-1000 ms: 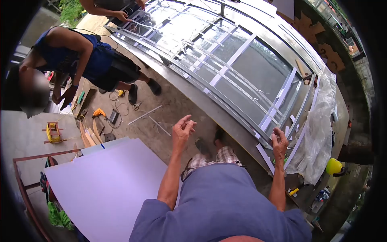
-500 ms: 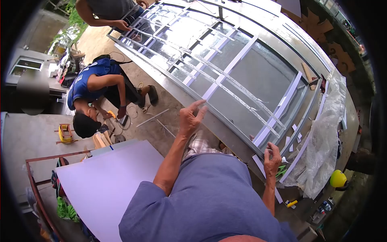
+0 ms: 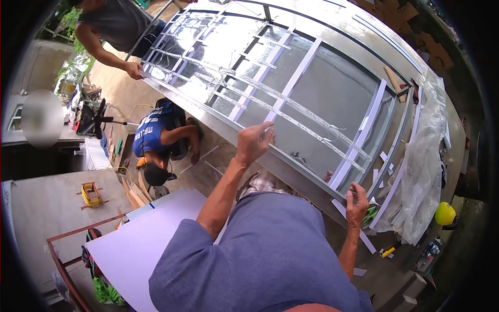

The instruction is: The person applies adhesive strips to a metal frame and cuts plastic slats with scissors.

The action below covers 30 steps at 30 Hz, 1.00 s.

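Observation:
A large grey metal frame (image 3: pixel 299 162) with glass-like panels lies on the table in front of me, crossed by white strips (image 3: pixel 293 80) and thin LED strips (image 3: pixel 306 124). My left hand (image 3: pixel 254 143) is at the near rail, fingers bent and closed on its edge beside the lower end of a white strip. At the near right corner, my right hand (image 3: pixel 356 204) has its fingers curled round the frame; part of its grip is hidden. Green-handled scissors (image 3: pixel 369 214) lie close to that hand.
A co-worker's hand (image 3: pixel 134 70) is on the frame's far left end. Another person in a blue jersey (image 3: pixel 158 132) bends low beside the table. Crumpled plastic wrap (image 3: pixel 416 177) lies at right, a white sheet (image 3: pixel 150 234) at left, and a yellow cord reel (image 3: pixel 91 194) on the floor.
My left hand's fingers, spread before, have closed in at the rail. The standing co-worker's arm has come down the frame's left end. The person in blue has shifted right and bent lower.

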{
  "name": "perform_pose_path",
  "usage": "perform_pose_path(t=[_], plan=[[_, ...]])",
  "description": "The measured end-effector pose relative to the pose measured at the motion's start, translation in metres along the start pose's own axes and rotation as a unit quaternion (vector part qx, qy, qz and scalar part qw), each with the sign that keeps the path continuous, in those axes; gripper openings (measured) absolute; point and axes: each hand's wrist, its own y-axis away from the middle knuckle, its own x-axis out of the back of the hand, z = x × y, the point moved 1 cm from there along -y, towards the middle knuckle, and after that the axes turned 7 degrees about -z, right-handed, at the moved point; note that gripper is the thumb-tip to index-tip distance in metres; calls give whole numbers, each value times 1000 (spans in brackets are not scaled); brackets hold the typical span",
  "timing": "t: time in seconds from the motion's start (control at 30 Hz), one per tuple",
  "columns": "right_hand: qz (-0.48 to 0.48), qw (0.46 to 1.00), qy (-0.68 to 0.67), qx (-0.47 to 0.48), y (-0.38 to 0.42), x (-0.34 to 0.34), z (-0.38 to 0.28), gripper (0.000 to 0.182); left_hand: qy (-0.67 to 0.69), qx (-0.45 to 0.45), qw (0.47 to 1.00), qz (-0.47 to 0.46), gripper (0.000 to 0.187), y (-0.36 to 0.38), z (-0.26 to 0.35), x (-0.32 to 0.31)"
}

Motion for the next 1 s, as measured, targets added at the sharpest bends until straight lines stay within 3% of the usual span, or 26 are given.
perform_pose_path(t=[0.27, 0.67, 1.0], plan=[[27, 996, -15, -88, -3, -10, -4, 27, -23, -22, 998, -62, 21, -21, -34, 16], [97, 984, 101, -108, -8, -24, 4, 19, -18, -90, 991, -101, 19, -31, -67, 0], [100, 978, 122, -139, -11, -26, 2, 18, -62, -39, 958, -278, 26, -41, -66, 2]])
